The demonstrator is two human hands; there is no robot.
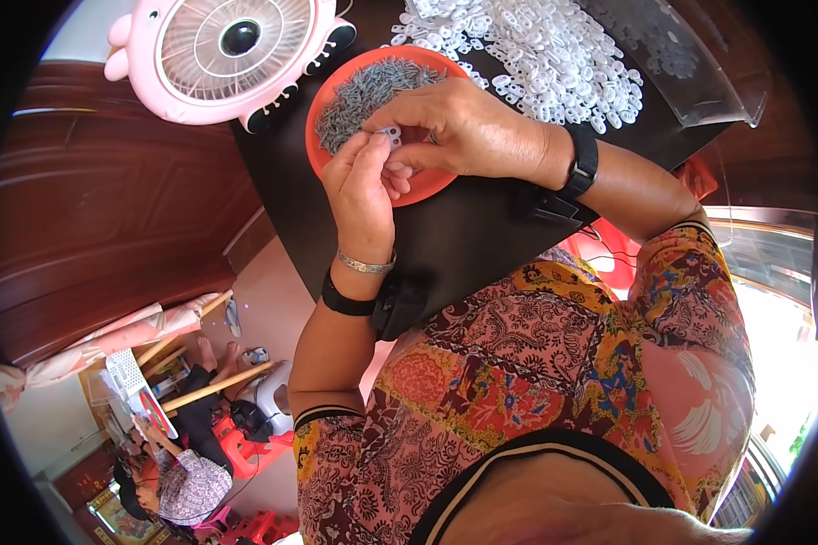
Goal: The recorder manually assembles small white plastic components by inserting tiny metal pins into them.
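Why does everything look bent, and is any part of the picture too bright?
Head view: the fisheye lens bends straight edges, as on the brown panelling; the bright opening at far right is washed out; a sheen lies on the right hand.

Your fingers (362, 154) pinch a white piece (394, 133). Beneath them, the bowl (315, 145) is orange-red, its bits (359, 102) grey. Beyond them, right, the heap (559, 64) is white; left, the fan (236, 56) is pink. Nearer you, the surface (482, 227) is black, your shirt (518, 354) multicoloured floral patchwork.
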